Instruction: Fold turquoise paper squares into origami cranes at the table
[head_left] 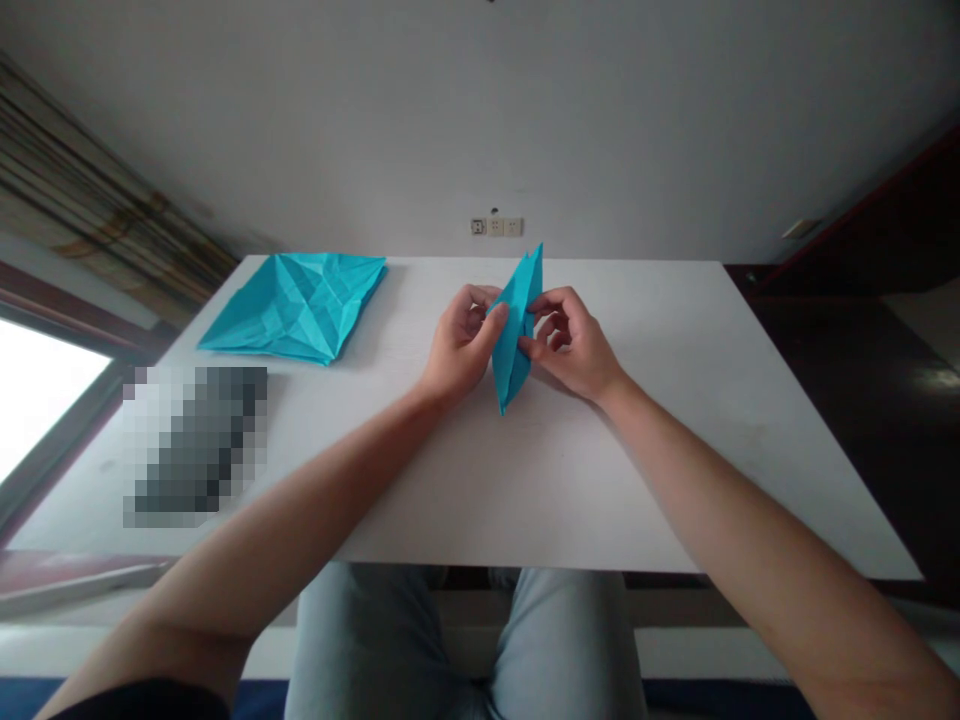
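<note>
A narrow folded piece of blue paper (pixel 516 330), long and pointed at both ends, stands over the middle of the white table (pixel 570 470). My left hand (pixel 461 345) pinches its left edge with thumb and fingers. My right hand (pixel 574 345) pinches the right edge, fingers curled. Both hands meet at the paper's middle.
A creased, unfolded blue paper sheet (pixel 296 305) lies at the table's far left. A blurred dark object (pixel 195 445) rests near the left edge. A wall with sockets (pixel 496 227) stands behind the table. A window (pixel 37 400) is at the left. My knees (pixel 465 640) show below the front edge.
</note>
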